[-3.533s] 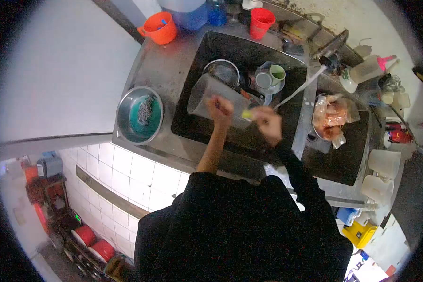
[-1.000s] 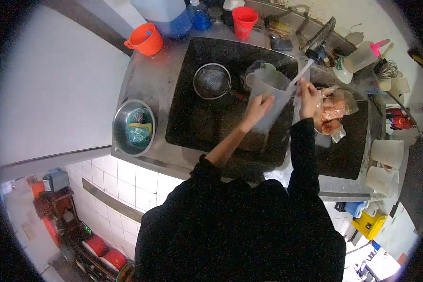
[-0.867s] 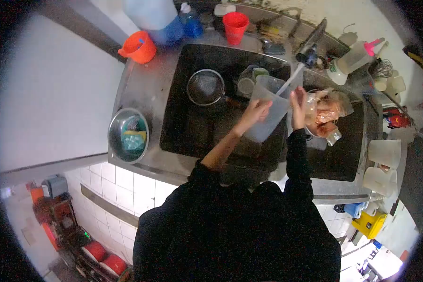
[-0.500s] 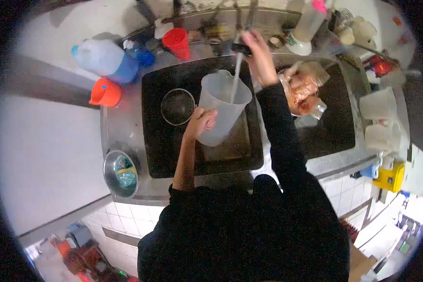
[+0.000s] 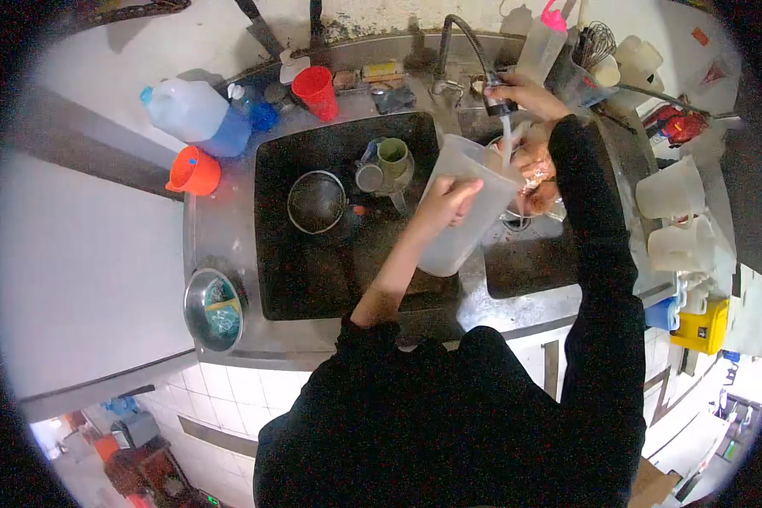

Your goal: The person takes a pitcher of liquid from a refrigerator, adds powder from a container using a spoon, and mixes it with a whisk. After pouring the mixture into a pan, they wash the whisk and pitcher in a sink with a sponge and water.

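My left hand (image 5: 449, 203) is closed around the side of a large translucent plastic pitcher (image 5: 459, 241), probably at its handle, which the fingers hide. The pitcher tilts to the right above the divider between the two sink basins. My right hand (image 5: 527, 95) grips the black faucet sprayer (image 5: 500, 107) on its flexible hose. A stream of water (image 5: 507, 142) runs from the sprayer into the pitcher's mouth. Just behind the pitcher, plastic-wrapped pinkish food that looks like raw meat (image 5: 537, 161) lies in the right basin.
The left basin (image 5: 313, 288) holds a round strainer (image 5: 317, 203) and several cups, one a green cup (image 5: 392, 152). A red cup (image 5: 316, 91), orange cup (image 5: 195, 171) and blue-liquid jug (image 5: 196, 118) stand behind. A metal bowl (image 5: 214, 311) sits left; white containers (image 5: 670, 190) stand right.
Both hands have moved right, carrying the pitcher from over the left basin to the divider and bringing the sprayer along. The cups in the left basin now show. Water keeps running.
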Tool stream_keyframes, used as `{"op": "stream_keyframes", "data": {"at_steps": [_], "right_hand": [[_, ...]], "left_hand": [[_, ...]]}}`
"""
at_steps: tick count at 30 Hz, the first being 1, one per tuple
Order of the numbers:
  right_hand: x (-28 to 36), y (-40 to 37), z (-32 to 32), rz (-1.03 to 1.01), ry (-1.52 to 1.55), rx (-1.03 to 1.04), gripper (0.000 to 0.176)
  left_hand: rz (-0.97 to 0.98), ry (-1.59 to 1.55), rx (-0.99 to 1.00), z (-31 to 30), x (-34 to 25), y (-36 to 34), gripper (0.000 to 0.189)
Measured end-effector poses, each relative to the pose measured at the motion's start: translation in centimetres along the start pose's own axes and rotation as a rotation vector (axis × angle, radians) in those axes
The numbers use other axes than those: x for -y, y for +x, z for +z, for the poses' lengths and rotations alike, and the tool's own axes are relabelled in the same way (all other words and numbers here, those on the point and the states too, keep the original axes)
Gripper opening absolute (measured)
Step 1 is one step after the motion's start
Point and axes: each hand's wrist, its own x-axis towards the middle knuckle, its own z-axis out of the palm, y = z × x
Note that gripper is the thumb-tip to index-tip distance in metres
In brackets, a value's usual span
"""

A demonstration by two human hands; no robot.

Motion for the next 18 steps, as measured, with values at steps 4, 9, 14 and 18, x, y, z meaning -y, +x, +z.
{"op": "stream_keyframes", "data": {"at_steps": [4,9,14,18], "right_hand": [[1.1,-0.6,0.9,-0.018,0.048,-0.022,0.045],[1.5,0.9,3.7,-0.113,-0.099,-0.097,0.055],[2.4,2.4,5.0,-0.162,-0.024,0.029,0.056],[2.0,1.0,6.8,-0.118,0.253,-0.006,0.055]], "left_hand": [[0.047,0.008,-0.005,-0.2,-0.2,1.3,0.037],[0.126,-0.041,-0.044,-2.7,-1.2,1.0,0.040],[0.255,-0.408,-0.083,-7.4,0.0,0.1,0.042],[0.413,-0.507,0.040,-9.7,1.2,-0.3,0.044]]}}
